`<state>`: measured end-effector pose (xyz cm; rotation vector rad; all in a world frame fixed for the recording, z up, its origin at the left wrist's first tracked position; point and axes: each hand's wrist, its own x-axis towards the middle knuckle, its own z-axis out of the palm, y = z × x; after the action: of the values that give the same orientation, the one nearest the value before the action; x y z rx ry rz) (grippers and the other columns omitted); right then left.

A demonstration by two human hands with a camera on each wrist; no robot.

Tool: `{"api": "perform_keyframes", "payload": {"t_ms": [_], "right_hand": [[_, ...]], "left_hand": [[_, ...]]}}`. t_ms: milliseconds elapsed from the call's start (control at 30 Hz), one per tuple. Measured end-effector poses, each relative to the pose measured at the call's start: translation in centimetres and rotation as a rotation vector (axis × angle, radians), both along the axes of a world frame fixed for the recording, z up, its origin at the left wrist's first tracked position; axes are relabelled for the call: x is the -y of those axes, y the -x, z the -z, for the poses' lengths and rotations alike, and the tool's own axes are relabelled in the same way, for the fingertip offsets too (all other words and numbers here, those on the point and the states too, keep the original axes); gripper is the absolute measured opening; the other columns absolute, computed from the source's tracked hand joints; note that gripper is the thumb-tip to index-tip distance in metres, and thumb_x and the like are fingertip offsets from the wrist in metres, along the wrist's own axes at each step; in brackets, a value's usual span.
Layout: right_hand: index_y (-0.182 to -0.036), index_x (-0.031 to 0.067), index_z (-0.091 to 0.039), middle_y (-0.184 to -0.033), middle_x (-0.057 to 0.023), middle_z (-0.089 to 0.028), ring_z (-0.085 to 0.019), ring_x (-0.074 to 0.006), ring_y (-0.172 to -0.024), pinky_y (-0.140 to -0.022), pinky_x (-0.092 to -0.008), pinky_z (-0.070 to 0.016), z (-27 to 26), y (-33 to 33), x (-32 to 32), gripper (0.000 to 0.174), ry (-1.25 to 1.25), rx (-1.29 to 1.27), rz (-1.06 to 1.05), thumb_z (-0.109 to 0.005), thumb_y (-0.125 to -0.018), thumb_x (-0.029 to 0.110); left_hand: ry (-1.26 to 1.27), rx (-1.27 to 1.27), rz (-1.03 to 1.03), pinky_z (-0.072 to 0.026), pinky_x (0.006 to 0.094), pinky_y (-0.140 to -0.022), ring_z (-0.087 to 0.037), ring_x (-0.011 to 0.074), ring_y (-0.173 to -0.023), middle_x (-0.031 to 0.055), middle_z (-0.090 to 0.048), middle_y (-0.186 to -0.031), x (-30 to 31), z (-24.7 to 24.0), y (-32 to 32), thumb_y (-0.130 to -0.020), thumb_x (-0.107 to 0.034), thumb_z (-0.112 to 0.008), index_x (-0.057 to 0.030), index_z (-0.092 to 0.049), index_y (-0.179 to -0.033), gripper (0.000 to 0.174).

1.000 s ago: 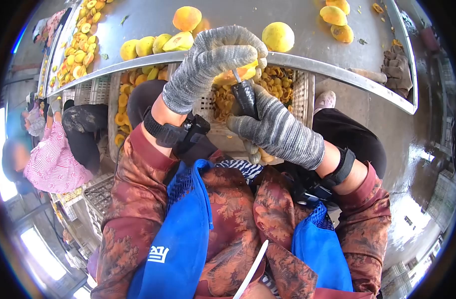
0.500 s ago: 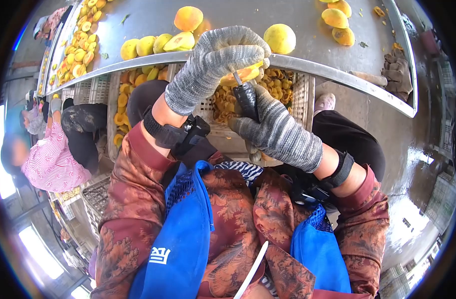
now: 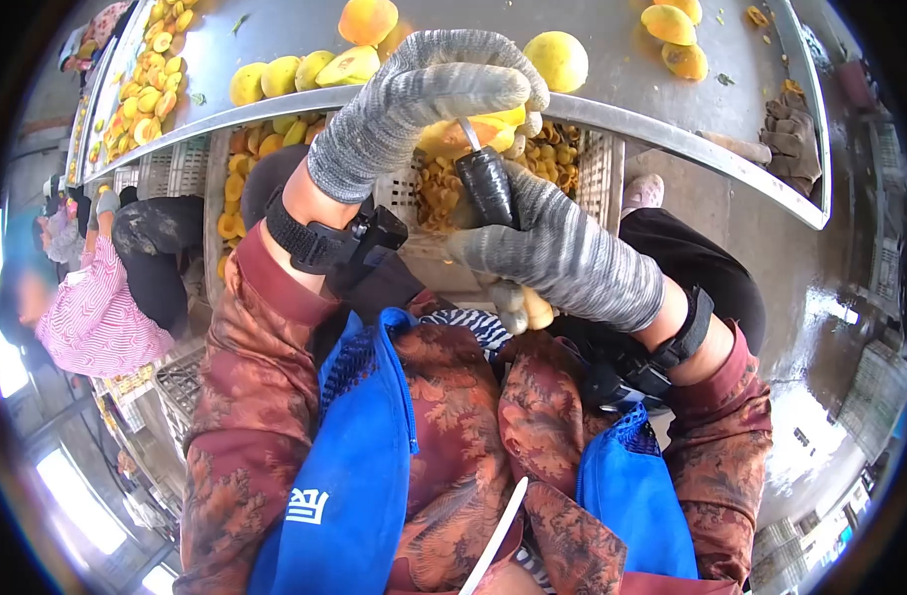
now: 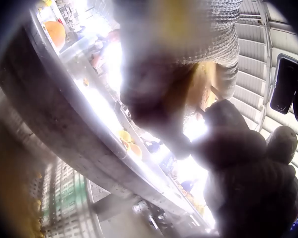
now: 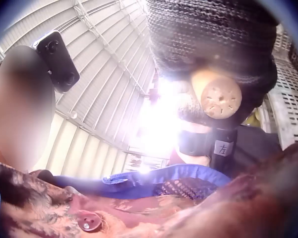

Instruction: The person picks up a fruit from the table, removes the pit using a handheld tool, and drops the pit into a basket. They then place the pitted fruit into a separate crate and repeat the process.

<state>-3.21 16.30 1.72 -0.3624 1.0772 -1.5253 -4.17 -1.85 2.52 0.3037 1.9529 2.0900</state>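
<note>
My left hand, in a grey knit glove, holds a cut yellow peach just off the table's near edge. My right hand, gloved the same way, grips a pitting tool by its black-taped handle. The tool's thin metal shaft reaches up to the peach's cut face, and its tip is hidden there. In the right wrist view the round wooden butt of the handle sticks out below the glove. The left wrist view shows the peach dark and blurred between the two gloves.
Whole peaches and cut ones lie along the metal table, with a heap of halves at its left. Below the edge stand plastic crates of peach pieces. Brown gloves lie at the right corner. Another person sits at left.
The left hand has shifted slightly up and left with the peach, whose orange cut side shows more. The right hand has turned a little, so the handle's wooden butt shows more below it.
</note>
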Motion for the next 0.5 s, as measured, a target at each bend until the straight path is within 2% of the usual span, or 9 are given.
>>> {"api": "perform_keyframes", "payload": {"t_ms": [33,67,133,200,267,333,400,500], "right_hand": [[-0.113,0.0011,-0.046,-0.078,-0.0015,-0.055,-0.052,-0.0074,-0.061,-0.052,-0.0213,-0.045,0.1,-0.3,0.2,0.036,-0.058,-0.209,0.096,-0.06,-0.08,0.007],[-0.113,0.0011,-0.046,-0.078,-0.0015,-0.055,-0.052,-0.0074,-0.061,-0.052,-0.0213,-0.045,0.1,-0.3,0.1,0.036,-0.063,-0.207,0.097,-0.06,-0.08,0.007],[-0.111,-0.0002,-0.042,-0.063,-0.0039,-0.053,-0.05,-0.0103,-0.044,-0.044,-0.0214,-0.041,-0.1,0.1,0.0,0.034,-0.023,-0.157,0.048,-0.058,-0.084,0.014],[-0.111,0.0002,-0.042,-0.064,-0.0046,-0.053,-0.051,-0.0107,-0.044,-0.043,-0.0219,-0.0414,-0.6,0.6,-0.4,0.034,-0.013,-0.102,-0.015,-0.058,-0.085,0.014],[-0.107,0.0022,-0.049,-0.075,-0.0011,-0.054,-0.053,-0.0082,-0.06,-0.052,-0.0205,-0.0449,-0.4,0.7,-0.6,0.03,0.072,0.064,0.01,-0.06,-0.081,0.011],[-0.104,0.0028,-0.049,-0.071,-0.0014,-0.054,-0.053,-0.0088,-0.056,-0.049,-0.0206,-0.0441,-0.2,0.5,-0.6,0.027,0.093,0.065,0.006,-0.06,-0.082,0.012],[-0.102,0.0034,-0.05,-0.068,-0.0017,-0.053,-0.052,-0.0093,-0.052,-0.046,-0.0208,-0.0434,0.2,0.4,-0.6,0.024,0.116,0.064,-0.001,-0.06,-0.082,0.013],[-0.099,0.0031,-0.051,-0.065,-0.0023,-0.052,-0.051,-0.0092,-0.048,-0.041,-0.0209,-0.0411,0.3,0.3,-0.4,0.022,0.117,0.094,0.005,-0.061,-0.084,0.017]], "left_hand": [[-0.004,0.004,-0.001,-0.0482,0.0269,-0.069,-0.06,0.0142,-0.076,0.0076,-0.062,-0.079,-0.1,0.1,0.0,-0.082,-0.026,-0.059,-0.0002,-0.064,-0.086,0.027],[0.024,-0.022,-0.02,-0.0482,0.0271,-0.069,-0.059,0.0147,-0.075,0.008,-0.062,-0.08,-0.3,0.2,0.1,-0.082,-0.027,-0.059,-0.0001,-0.064,-0.086,0.028],[0.053,-0.053,-0.038,-0.0482,0.0272,-0.069,-0.059,0.0151,-0.075,0.0084,-0.062,-0.08,-0.4,0.2,0.2,-0.082,-0.028,-0.059,-0.0001,-0.064,-0.086,0.029],[-0.07,0.056,-0.034,-0.0487,0.0275,-0.07,-0.06,0.0167,-0.075,0.0099,-0.062,-0.082,-0.4,0.0,-0.2,-0.082,-0.03,-0.059,0.0005,-0.063,-0.089,0.032],[-0.109,0.023,-0.055,-0.049,0.0277,-0.07,-0.06,0.0177,-0.075,0.0109,-0.062,-0.083,-0.6,0.2,-0.3,-0.084,-0.031,-0.057,0.0012,-0.062,-0.091,0.033],[-0.152,-0.011,-0.077,-0.0492,0.028,-0.07,-0.061,0.0187,-0.076,0.0119,-0.062,-0.085,-1.0,0.6,-0.6,-0.085,-0.031,-0.055,0.0019,-0.061,-0.094,0.035],[-0.395,0.033,-0.14,-0.0493,0.0287,-0.071,-0.061,0.0202,-0.078,0.0136,-0.062,-0.085,-1.6,1.0,-1.2,-0.087,-0.03,-0.051,0.0026,-0.059,-0.097,0.035],[-0.486,0.056,-0.234,-0.0494,0.0294,-0.072,-0.061,0.0214,-0.08,0.0148,-0.062,-0.087,-1.6,2.2,-1.7,-0.088,-0.029,-0.049,0.0026,-0.059,-0.097,0.035]]}}
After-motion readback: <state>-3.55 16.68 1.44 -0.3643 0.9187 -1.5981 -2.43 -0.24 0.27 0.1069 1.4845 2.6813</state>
